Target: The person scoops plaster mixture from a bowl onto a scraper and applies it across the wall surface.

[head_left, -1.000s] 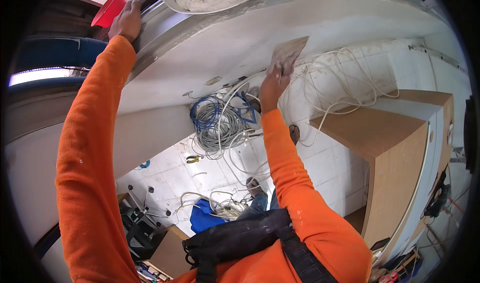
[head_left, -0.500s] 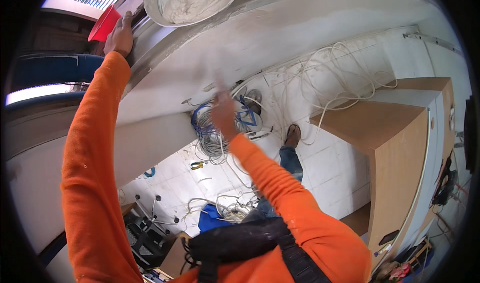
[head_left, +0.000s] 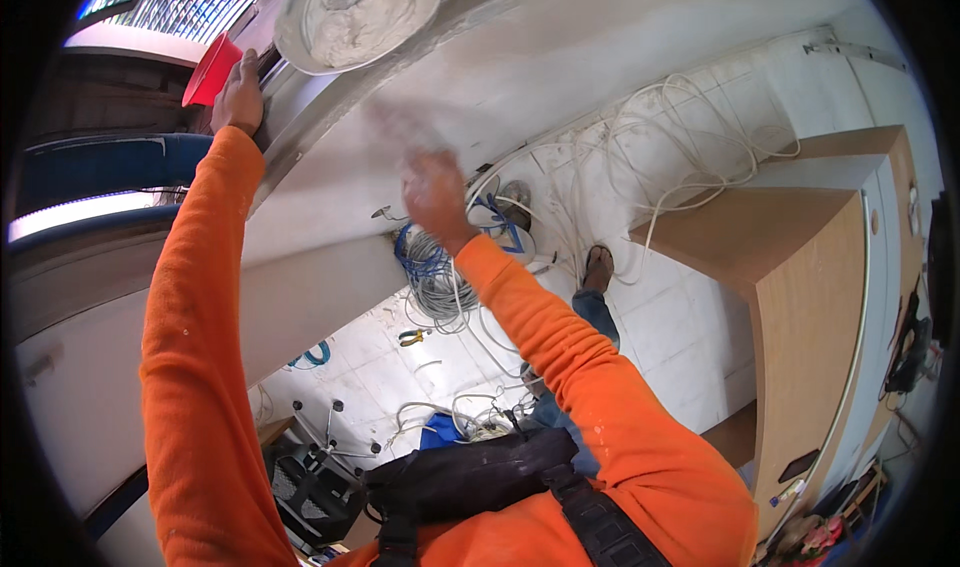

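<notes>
My left hand (head_left: 238, 97) lies on the window ledge (head_left: 283, 102) with its fingers stretched out, beside a red plastic tub (head_left: 212, 70). A round pale bowl (head_left: 286, 29) of whitish paste stands on the ledge to its right; a grey, paste-smeared thing sits in the paste (head_left: 350, 32). In front of the white wall below the ledge is my right hand (head_left: 435, 197), closed. A pale blurred shape (head_left: 395, 124) reaches from its fingers toward the wall; motion hides what it is.
Coiled grey and blue cables (head_left: 440, 287) lie on the tiled floor, with yellow-handled pliers (head_left: 411, 338) nearby. White cable loops (head_left: 690, 137) run along the wall toward a wooden cabinet (head_left: 810, 297) at the right. A wheeled chair base (head_left: 330, 437) is at the lower left.
My right hand has moved a little left along the wall, its blurred item with it. My left hand stays on the ledge; the whole view has shifted slightly.
</notes>
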Tool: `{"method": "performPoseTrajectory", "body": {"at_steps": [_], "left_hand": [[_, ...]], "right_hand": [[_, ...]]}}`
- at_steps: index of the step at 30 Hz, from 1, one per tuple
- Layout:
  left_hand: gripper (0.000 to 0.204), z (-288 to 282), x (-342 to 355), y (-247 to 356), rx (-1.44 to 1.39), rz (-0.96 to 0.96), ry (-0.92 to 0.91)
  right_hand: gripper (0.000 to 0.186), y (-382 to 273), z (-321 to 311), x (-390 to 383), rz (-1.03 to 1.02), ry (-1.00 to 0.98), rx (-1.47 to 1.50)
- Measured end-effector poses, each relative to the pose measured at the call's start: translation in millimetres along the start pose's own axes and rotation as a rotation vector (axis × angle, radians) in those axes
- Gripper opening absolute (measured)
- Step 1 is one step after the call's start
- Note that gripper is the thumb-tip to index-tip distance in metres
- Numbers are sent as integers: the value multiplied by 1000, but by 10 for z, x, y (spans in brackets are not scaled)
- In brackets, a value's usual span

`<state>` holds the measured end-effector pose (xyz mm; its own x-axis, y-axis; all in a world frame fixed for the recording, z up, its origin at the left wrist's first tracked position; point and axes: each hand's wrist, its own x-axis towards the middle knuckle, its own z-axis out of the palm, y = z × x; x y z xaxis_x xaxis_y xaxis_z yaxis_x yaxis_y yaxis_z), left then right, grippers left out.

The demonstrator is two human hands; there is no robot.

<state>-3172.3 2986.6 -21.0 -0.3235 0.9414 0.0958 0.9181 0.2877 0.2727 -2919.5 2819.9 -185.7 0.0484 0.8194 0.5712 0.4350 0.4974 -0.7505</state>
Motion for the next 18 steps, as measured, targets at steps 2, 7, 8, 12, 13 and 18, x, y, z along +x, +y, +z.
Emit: {"method": "performPoseTrajectory", "body": {"at_steps": [2,7,8,12,13,18], "left_hand": [[72,-42,-19,-64,29,-14,11],[72,-182,-66,-42,69,-70,8],[72,-184,-78,-22,68,-72,8],[71,-14,0,64,36,-6,13],[71,20,30,13,23,16,19],[71,-22,16,-171,48,-1,18]], "right_hand": [[38,-123,-53,-276,78,-15,75],[46,156,-843,490,496,345,214],[48,330,-930,665,436,460,250],[53,428,-477,825,414,322,-30],[55,326,-337,698,255,334,-52],[51,218,-538,155,475,65,168]]}}
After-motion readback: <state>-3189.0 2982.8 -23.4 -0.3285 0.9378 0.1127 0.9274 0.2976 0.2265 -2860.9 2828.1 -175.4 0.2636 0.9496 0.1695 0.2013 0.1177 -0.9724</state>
